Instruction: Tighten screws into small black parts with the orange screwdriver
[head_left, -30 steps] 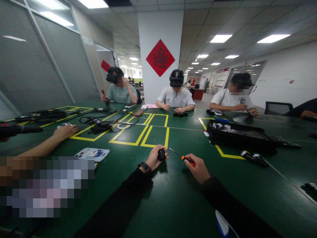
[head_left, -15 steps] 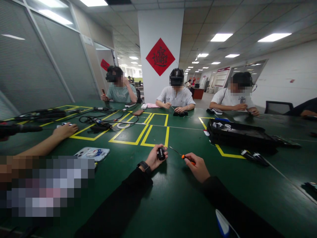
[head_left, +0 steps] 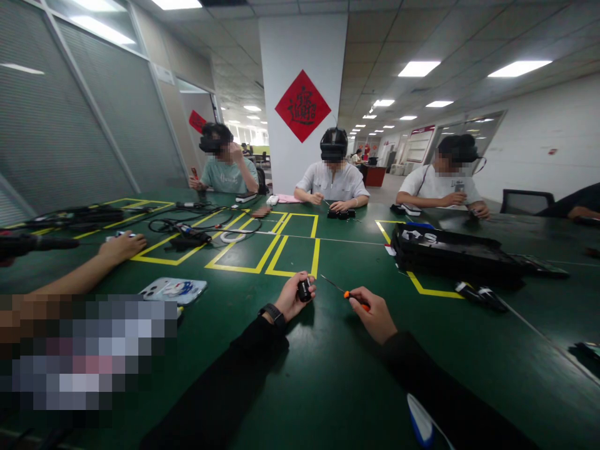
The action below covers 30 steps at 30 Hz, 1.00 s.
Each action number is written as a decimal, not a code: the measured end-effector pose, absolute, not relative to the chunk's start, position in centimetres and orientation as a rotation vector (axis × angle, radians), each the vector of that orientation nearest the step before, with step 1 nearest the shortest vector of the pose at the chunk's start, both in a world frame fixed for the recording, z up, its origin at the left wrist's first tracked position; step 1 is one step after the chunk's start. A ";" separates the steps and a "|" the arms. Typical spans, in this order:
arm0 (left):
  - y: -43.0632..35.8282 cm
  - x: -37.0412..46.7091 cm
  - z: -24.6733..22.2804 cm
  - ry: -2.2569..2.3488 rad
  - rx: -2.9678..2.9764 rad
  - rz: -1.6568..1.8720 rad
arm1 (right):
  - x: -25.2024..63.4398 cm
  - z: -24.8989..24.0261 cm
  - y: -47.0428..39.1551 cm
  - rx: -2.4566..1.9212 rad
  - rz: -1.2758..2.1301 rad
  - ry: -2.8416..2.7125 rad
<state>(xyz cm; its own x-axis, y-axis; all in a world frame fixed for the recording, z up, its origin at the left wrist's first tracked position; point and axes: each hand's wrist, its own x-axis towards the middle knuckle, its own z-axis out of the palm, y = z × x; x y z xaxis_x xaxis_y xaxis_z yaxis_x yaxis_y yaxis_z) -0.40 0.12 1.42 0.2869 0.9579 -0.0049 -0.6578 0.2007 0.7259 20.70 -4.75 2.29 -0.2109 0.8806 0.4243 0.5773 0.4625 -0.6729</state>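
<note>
Held in my left hand is a small black cylinder with a glossy side; its exact kind does not show. My fingers wrap round it above the green table. My right hand grips a screwdriver by its orange and black handle. The thin metal shaft points up and left, towards the cylinder, with a gap between the tip and it. A dark watch is on my left wrist.
At left lies a phone in a patterned case, near a co-worker's arm. Black cables spread beyond it. A long black tray stands at right, with black connectors before it. Three people sit across the table.
Both hands keep nearly the same pose, the cylinder and screwdriver still in them. The whole view has shifted very slightly.
</note>
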 end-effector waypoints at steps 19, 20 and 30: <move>-0.4 0.3 1.6 0.932 1.570 1.275 | 20.3 1.7 -4.4 -1.274 0.355 -2.099; -0.4 0.3 1.6 0.960 1.605 1.280 | 20.3 1.7 -4.4 -1.284 0.344 -2.096; -0.3 0.6 1.5 0.994 1.759 1.219 | 21.0 1.5 -4.1 -1.310 0.305 -2.082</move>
<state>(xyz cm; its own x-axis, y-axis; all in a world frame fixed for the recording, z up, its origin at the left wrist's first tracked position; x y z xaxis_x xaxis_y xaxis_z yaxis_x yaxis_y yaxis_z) 0.55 -0.27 1.50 0.2404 0.9011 0.3610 0.1729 -0.4057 0.8975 21.01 -4.07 1.47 -0.2886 0.8695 0.4009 0.7181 0.4735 -0.5100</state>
